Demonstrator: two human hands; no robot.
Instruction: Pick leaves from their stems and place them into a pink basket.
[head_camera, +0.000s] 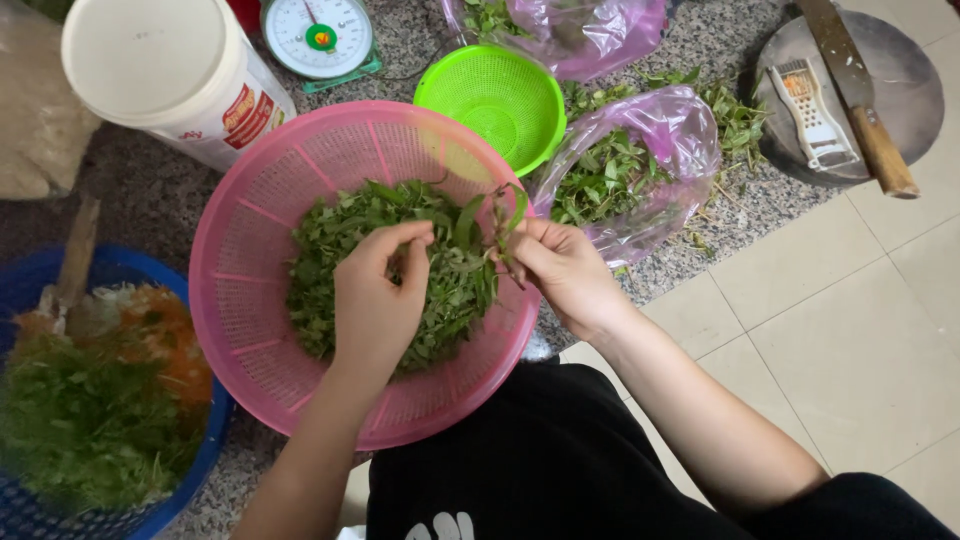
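A thin green herb sprig (503, 228) stands nearly upright, pinched at its stem, with a few narrow leaves drooping from its top. It hangs over the right rim of a round pink plastic colander (250, 250), which sits near the middle of the scene. A loose heap of plucked green leaves (330, 260) fills the colander's centre.

Head camera looks steeply down, close above hands
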